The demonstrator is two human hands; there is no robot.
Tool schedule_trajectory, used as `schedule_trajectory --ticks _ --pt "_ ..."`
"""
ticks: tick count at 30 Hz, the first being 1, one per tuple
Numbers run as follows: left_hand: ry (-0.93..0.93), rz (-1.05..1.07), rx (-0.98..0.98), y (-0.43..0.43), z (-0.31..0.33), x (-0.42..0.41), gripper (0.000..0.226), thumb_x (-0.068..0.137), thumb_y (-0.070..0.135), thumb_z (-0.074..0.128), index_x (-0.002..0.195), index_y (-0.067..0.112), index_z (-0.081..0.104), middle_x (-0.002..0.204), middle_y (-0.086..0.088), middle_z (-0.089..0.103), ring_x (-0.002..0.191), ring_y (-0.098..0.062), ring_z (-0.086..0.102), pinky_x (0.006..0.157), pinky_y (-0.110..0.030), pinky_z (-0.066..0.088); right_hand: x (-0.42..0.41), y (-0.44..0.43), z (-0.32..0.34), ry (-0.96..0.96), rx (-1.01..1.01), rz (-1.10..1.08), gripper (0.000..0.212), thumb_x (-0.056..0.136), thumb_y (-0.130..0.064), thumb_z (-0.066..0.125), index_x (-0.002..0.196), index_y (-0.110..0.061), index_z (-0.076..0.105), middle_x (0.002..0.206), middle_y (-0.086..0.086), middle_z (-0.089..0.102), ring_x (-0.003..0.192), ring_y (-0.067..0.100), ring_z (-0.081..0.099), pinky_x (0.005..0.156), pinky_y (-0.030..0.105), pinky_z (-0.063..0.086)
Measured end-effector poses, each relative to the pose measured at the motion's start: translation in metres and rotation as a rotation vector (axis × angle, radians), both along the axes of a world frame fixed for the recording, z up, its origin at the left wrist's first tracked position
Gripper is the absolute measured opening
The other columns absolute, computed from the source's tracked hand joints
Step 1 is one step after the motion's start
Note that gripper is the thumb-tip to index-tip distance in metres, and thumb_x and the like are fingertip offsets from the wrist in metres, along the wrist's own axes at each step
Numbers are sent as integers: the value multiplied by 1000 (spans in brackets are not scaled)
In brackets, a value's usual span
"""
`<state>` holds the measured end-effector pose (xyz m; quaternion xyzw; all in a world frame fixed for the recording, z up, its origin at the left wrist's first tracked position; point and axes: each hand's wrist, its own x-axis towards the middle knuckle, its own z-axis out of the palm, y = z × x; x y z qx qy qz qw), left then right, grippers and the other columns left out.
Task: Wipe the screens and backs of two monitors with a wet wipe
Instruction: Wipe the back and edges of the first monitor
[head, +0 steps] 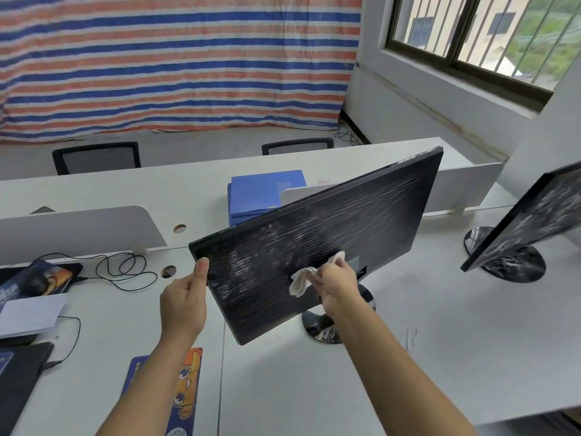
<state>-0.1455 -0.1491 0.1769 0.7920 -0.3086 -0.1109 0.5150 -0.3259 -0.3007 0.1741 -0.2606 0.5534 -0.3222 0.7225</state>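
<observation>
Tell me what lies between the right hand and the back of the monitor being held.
In the head view, a crumpled white wet wipe, gripped by the right hand, lies against the monitor's back.

No legible text.
Faint lettering on the back of the monitor (314, 234), centre frame, is too smeared to read; the label on the blue boxes (261, 193) above it and print on the cartoon mat (186, 388), lower left, are blurred.
</observation>
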Motion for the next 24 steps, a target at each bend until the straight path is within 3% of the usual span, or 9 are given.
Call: schedule_trajectory --ticks 3,6,8,10,14,17,19,22,24 --pt "3 4 -15 0 -2 -2 63 92 58 40 53 10 25 51 -6 29 54 -20 31 58 -32 27 14 20 -4 157 -174 85 77 89 14 40 155 -20 23 145 7 46 104 31 67 77 32 60" --pt "10 14 -23 0 -4 -3 64 92 60 40 53 10 25 51 -7 30 55 -20 31 58 -33 28 41 52 -16 165 -176 92 82 89 -1 47 152 -46 19 134 -4 50 105 27 65 90 47 56" --pt "-2 21 -17 -1 -5 -4 66 94 60 40 53 11 26 50 -7 31 54 -20 32 58 -33 29 52 79 -14 151 -190 172 81 92 1 44 153 -44 16 114 -1 56 93 17 64 82 31 57" --pt "-17 10 -26 -2 -6 -6 67 96 62 40 51 14 26 49 -4 31 53 -19 32 56 -33 29 58 102 -15 138 -226 252 78 95 4 41 155 -36 12 119 6 60 86 5 59 67 12 51" --pt "-39 7 8 2 -6 -3 65 94 62 39 45 21 30 42 6 31 50 -15 31 54 -32 28 71 125 -29 138 -239 322 77 95 0 45 156 -36 15 123 -3 63 94 17 64 84 33 57" --pt "-38 -10 18 3 -7 0 65 93 64 40 49 19 24 44 7 28 50 -15 30 54 -33 28 61 111 -19 111 -229 244 74 96 2 49 156 -28 19 142 -7 48 109 15 55 84 19 52" --pt "-16 -7 13 2 -6 0 65 91 64 41 52 16 23 47 3 27 52 -16 29 56 -33 27 46 83 -16 123 -247 100 76 93 9 48 156 -25 21 132 -6 49 101 10 53 90 20 43" --pt "-12 -14 14 1 -7 2 68 91 68 40 55 13 22 51 0 26 54 -16 27 56 -33 26 28 39 -21 200 -292 -83 87 86 10 46 153 -40 23 141 -11 48 96 21 64 95 45 53" --pt "-35 -27 6 2 -8 2 71 90 73 39 56 13 21 50 1 25 52 -16 26 56 -33 26 30 34 -27 321 -346 -76 83 87 1 45 151 -47 21 138 -11 52 101 26 62 87 41 53"
